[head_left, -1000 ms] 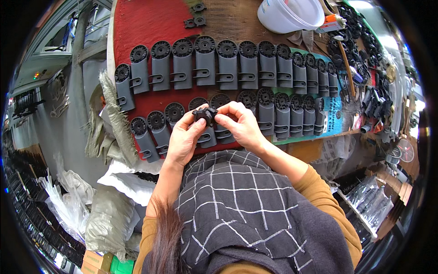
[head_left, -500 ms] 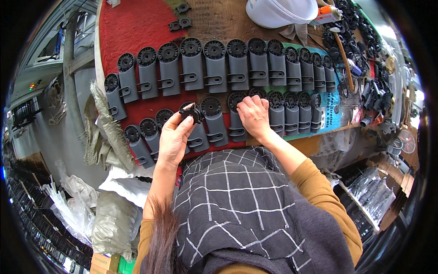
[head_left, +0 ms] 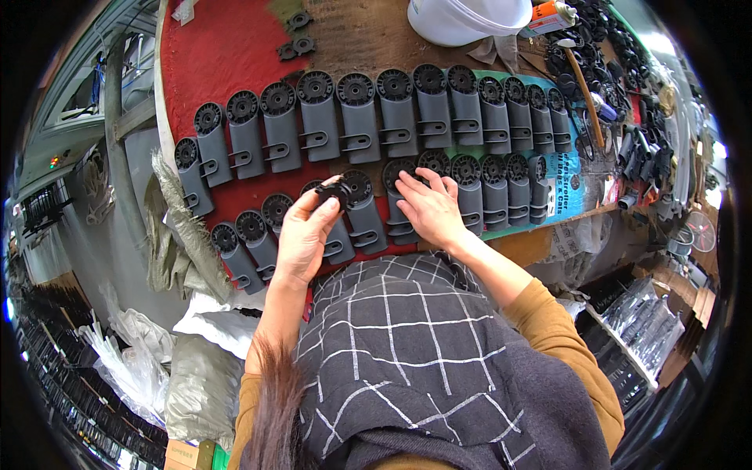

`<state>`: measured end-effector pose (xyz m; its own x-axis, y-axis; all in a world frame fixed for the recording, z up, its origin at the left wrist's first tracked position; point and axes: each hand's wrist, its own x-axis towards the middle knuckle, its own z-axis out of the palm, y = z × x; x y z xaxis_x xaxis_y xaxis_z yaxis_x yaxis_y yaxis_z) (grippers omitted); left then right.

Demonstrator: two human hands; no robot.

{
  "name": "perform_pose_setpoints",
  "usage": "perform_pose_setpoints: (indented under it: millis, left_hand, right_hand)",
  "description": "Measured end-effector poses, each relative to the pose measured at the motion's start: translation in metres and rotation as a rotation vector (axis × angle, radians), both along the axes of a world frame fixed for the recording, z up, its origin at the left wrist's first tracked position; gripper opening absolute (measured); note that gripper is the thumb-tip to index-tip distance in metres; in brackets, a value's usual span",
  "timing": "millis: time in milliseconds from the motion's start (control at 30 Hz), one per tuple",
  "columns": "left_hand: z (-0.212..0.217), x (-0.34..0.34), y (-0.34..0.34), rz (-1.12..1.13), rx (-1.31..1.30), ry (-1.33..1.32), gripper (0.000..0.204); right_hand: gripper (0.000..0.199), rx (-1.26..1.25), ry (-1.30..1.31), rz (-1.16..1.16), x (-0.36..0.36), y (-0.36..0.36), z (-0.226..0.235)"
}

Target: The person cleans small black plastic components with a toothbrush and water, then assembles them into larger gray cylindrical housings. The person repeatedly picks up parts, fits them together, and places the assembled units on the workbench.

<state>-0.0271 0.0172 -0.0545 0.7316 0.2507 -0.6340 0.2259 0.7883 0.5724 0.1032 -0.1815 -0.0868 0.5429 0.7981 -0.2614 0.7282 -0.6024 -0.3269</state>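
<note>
One black part (head_left: pixel 335 189) is pinched by the left hand (head_left: pixel 304 233) above the front row. A gray tube (head_left: pixel 403 225), pointed lengthwise at the worktop's (head_left: pixel 215 59) front edge, is touched on its round end by the nearer right hand (head_left: pixel 433 210); whether anything is gripped there cannot be told. Thirteen tubes are lined up behind (head_left: pixel 319 131), eleven in front.

Near row (head_left: pixel 365 223) before far row (head_left: pixel 358 117), on table (head_left: pixel 211 70)

Bucket (head_left: pixel 462 25) behind far row, can (head_left: pixel 548 17) right of it, hammer (head_left: pixel 583 86) right of rows. Left hand (head_left: pixel 305 236) over near row, small part (head_left: pixel 335 189) in it; right hand (head_left: pixel 431 207) over same row, further right.
</note>
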Motion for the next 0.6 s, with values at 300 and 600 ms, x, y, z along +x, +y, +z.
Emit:
perform_pose_setpoints:
  millis: [300,600]
  left_hand:
    - [-0.007,0.018,-0.029,-0.096,0.036,0.017,0.037]
    - [-0.011,0.021,-0.025,-0.078,0.091,0.067,0.034]
  right_hand:
    - [0.021,0.601,0.892,-0.667,-0.004,0.007,0.024]
    - [0.019,0.163,0.070,-0.660,0.036,-0.040,-0.035]
